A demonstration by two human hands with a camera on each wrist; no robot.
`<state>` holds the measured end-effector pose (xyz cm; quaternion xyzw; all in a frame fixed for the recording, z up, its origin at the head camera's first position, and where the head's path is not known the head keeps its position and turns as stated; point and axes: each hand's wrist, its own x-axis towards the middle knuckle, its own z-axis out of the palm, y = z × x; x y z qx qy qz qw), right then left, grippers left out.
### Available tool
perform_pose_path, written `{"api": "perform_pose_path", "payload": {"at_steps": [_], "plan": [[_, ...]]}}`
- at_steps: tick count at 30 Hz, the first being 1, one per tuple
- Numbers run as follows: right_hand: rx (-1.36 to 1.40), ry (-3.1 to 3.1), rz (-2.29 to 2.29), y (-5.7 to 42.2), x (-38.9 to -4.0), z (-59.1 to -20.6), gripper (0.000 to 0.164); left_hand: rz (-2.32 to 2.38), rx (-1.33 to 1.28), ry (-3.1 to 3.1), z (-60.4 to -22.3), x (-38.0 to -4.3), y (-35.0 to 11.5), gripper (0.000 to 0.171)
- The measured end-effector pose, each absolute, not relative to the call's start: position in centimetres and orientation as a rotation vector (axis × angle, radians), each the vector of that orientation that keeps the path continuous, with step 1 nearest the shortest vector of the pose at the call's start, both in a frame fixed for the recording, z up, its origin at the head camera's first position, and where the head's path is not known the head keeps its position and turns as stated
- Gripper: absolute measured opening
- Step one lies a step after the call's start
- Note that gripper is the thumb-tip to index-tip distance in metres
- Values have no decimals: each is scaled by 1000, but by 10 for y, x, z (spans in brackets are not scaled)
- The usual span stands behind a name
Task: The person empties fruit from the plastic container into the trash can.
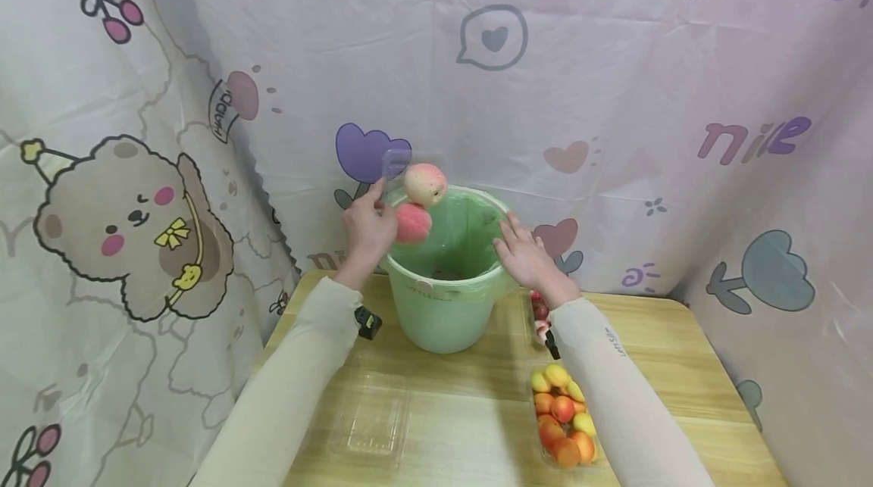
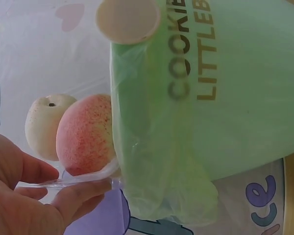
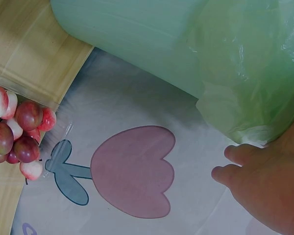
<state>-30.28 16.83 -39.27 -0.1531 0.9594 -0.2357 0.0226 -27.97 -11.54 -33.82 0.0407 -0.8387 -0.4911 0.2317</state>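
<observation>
My left hand (image 1: 371, 229) pinches the edge of a clear plastic tray (image 1: 397, 160) between thumb and fingers. The tray is tilted at the left rim of a pale green bucket (image 1: 443, 320). Two peaches are with it: a pale one (image 1: 426, 184) higher up and a pinker one (image 1: 413, 223) beside my fingers, over the bucket's mouth. In the left wrist view the pinker peach (image 2: 85, 134) overlaps the paler one (image 2: 44, 125). A thin green bag (image 2: 147, 161) lines the bucket and folds over its rim. On the right rim rests my right hand (image 1: 528, 252), fingers extended against the bag (image 3: 255, 83).
An unfilled clear tray (image 1: 371, 415) lies at the table's front left. At the right, a tray of small yellow and orange fruits (image 1: 562, 411) sits under my forearm. Behind it are red grape-like fruits (image 3: 27, 122). A printed curtain (image 1: 614, 131) hangs behind the wooden table (image 1: 470, 411).
</observation>
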Motion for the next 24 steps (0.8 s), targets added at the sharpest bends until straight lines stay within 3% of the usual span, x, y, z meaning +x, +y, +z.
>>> {"api": "perform_pose_path", "payload": {"at_steps": [24], "plan": [[-472,2973,-744,168,-302,-392,64,-1354,83,-2234,-340,-288,-112,56]]}}
